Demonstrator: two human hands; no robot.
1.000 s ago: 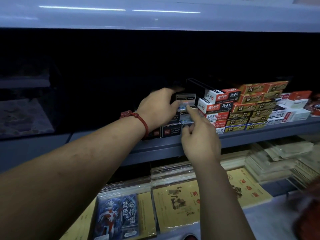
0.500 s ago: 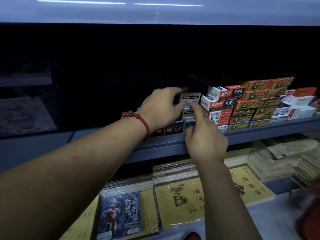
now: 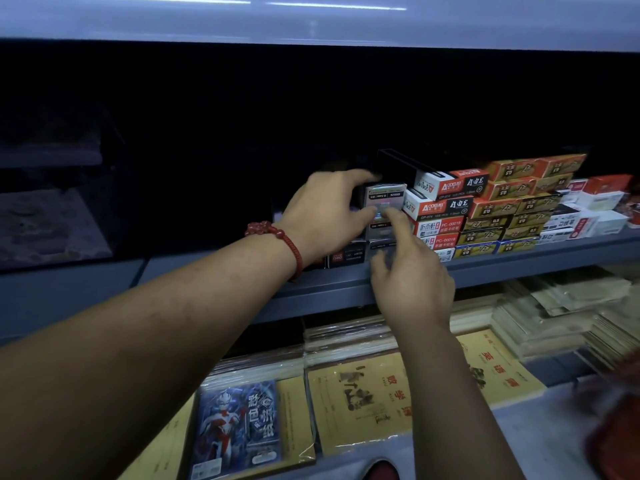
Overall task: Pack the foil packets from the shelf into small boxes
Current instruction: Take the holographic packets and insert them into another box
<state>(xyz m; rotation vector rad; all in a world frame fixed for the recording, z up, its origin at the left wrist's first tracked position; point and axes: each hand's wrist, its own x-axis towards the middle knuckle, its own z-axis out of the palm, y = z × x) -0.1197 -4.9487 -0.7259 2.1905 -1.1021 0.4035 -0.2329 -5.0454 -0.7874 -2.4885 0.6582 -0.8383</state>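
A small silvery-grey box (image 3: pixel 385 199) tops a short stack of small boxes on the grey shelf (image 3: pixel 346 282). My left hand (image 3: pixel 325 213), with a red bead bracelet at the wrist, wraps its fingers over the box's top and left side. My right hand (image 3: pixel 412 271) is below and in front, its forefinger pressing on the box's front face and its other fingers curled. Dark boxes (image 3: pixel 346 259) lie under the stack. No foil packet is visible to me.
To the right stand stacked red-and-white boxes (image 3: pixel 446 192), orange and yellow boxes (image 3: pixel 512 209) and white boxes (image 3: pixel 595 216). The shelf's back is dark. Below lie wrapped yellow notebooks (image 3: pixel 360 400), a blue paper pack (image 3: pixel 239 424) and piles of clear sleeves (image 3: pixel 561 313).
My right forefinger has crept up the front of the grey box. My left hand stays on the box's top. The view has shifted slightly.
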